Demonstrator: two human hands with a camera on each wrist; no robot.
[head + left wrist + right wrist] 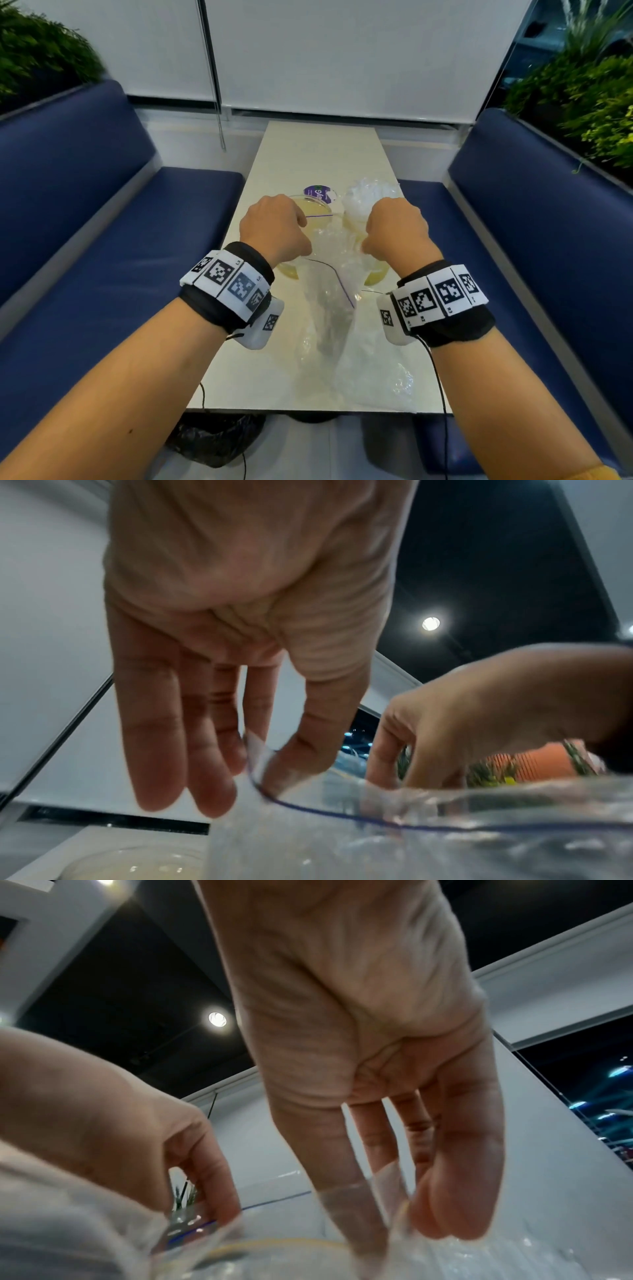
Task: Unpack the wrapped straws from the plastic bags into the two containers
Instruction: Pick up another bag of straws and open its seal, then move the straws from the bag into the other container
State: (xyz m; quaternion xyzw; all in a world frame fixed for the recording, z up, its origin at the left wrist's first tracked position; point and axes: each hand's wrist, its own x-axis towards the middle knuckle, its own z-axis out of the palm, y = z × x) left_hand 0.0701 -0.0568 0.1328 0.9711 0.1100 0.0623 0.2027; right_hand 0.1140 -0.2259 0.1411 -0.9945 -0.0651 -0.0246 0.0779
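A clear zip bag [329, 291] with a purple seal line hangs open between my hands above the white table [308, 154]. My left hand [298, 240] pinches one side of its mouth; the left wrist view shows the thumb and a finger of that hand [257, 767] on the bag's rim [308, 807]. Opposite, my right hand [373, 243] pinches the other side, its thumb and fingers [438, 1218] on the plastic [342, 1199]. Two yellowish translucent containers [317, 214] [376, 275] stand under the hands. Clear-wrapped straws [370, 195] stick up by the right one. What the bag holds is unclear.
Another crumpled clear bag [376, 373] lies near the table's front right. A round purple label [317, 193] sits behind the left container. Blue benches [102, 240] [531, 222] flank the narrow table. A black bin bag [215, 442] sits on the floor below.
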